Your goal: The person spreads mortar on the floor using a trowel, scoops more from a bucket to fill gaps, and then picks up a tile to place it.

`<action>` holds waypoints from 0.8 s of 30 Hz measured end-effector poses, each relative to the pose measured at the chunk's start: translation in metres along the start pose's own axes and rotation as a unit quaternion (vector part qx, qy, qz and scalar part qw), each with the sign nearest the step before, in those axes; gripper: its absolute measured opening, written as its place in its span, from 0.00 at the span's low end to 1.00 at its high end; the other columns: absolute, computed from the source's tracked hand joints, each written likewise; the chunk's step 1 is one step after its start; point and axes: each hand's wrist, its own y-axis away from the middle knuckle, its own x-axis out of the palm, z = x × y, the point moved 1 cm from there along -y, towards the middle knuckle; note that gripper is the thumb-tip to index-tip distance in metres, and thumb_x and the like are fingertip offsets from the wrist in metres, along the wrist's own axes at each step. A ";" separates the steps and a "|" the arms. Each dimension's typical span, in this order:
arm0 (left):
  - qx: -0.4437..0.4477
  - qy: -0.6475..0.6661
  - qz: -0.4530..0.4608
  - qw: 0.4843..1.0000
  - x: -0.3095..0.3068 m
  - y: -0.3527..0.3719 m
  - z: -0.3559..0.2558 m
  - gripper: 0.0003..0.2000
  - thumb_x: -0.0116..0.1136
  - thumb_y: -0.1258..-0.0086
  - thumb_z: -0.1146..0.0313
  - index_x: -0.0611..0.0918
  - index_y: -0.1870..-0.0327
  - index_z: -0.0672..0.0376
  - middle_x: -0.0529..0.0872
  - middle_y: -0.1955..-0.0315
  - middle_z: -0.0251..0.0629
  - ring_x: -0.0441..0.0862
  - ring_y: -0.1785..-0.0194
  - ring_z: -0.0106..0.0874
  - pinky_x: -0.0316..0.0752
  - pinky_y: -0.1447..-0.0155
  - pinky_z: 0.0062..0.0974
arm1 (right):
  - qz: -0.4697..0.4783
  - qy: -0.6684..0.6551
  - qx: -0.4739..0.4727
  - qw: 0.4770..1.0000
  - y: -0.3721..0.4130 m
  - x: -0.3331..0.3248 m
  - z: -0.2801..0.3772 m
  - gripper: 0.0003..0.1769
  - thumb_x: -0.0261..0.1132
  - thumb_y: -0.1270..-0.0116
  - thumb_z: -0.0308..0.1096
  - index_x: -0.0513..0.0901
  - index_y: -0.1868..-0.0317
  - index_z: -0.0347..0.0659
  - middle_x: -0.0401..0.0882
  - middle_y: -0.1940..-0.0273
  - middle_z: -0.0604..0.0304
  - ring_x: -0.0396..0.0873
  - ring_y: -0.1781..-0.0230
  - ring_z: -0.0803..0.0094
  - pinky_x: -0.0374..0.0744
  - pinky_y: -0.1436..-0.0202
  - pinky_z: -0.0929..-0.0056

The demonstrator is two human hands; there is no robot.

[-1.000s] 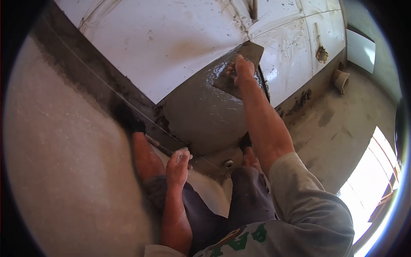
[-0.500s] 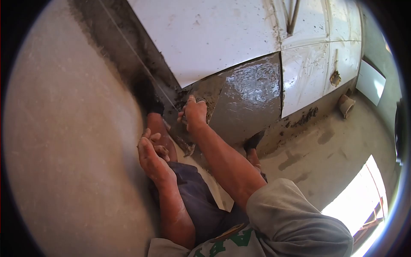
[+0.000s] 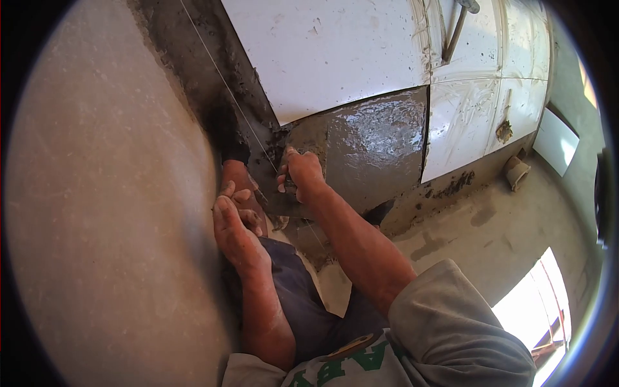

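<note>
By the near corner of the large white tile, the right hand holds a trowel over the inner end of a patch of wet grey mortar. The blade appears to lie close to level, probably so that its broad face meets the surface rather than an edge digging in; whether it touches all along is too hard to tell from above. The right grip is closed, fingers wrapped round the handle and thumb side uppermost, though the hand hides most of that handle. Such a full hold likely lets the wrist keep the blade steady. The left hand appears to hold nothing: its fingers are half bent and loosely spread, palm turned inward, just beside the lower leg. It may be there for balance; I cannot tell whether it touches the skin. A thin string runs taut near the tile's edge, perhaps as a straight guide, while a long-handled tool rests on the farther tiles, out of the blade's way.
</note>
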 end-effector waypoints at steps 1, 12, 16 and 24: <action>-0.002 -0.001 0.002 1.000 0.001 0.000 -0.001 0.29 0.42 0.24 0.45 0.74 0.41 0.66 0.79 0.62 0.35 0.65 0.76 0.16 0.59 0.76 0.12 | 0.004 0.002 -0.001 1.000 -0.001 0.000 0.000 0.15 0.57 0.28 0.40 0.68 0.58 0.34 0.71 0.71 0.54 0.74 0.81 0.66 0.74 0.84 0.64; 0.016 -0.027 -0.003 1.000 0.002 0.003 -0.006 0.29 0.40 0.23 0.46 0.74 0.42 0.67 0.79 0.61 0.35 0.66 0.75 0.15 0.61 0.76 0.11 | 0.080 0.080 0.023 0.993 0.000 0.021 -0.012 0.18 0.56 0.28 0.40 0.72 0.58 0.27 0.74 0.69 0.50 0.75 0.82 0.63 0.71 0.85 0.62; 0.011 -0.022 0.003 1.000 -0.002 -0.002 -0.002 0.30 0.41 0.24 0.44 0.74 0.42 0.67 0.79 0.61 0.35 0.66 0.75 0.15 0.60 0.76 0.12 | 0.143 0.135 0.046 0.979 0.011 0.003 -0.012 0.19 0.57 0.28 0.41 0.71 0.54 0.29 0.74 0.68 0.51 0.74 0.84 0.64 0.71 0.86 0.63; -0.009 -0.044 0.055 0.997 0.009 0.002 0.011 0.33 0.40 0.25 0.40 0.75 0.42 0.67 0.81 0.60 0.36 0.66 0.77 0.15 0.59 0.76 0.13 | 0.039 0.132 0.025 0.990 0.031 -0.124 -0.021 0.14 0.58 0.29 0.42 0.72 0.54 0.39 0.71 0.72 0.59 0.71 0.85 0.70 0.70 0.87 0.68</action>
